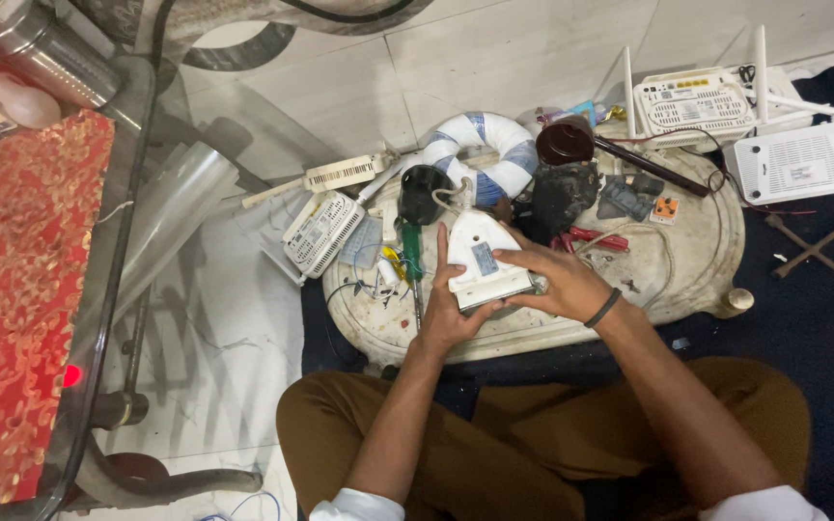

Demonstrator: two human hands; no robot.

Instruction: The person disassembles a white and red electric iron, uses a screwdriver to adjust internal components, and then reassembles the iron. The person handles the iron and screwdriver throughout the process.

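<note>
Brown-trousered knees [494, 453] nearest, left hand [448, 314] and right hand [557, 280] both clasp white wedge-shaped device [480, 256] over round white tray [697, 260], green-handled screwdriver [412, 256] beside.

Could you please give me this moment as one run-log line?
left hand: holds white device | right hand: holds same device | under: round white board | nearby: green screwdriver, white routers
</note>
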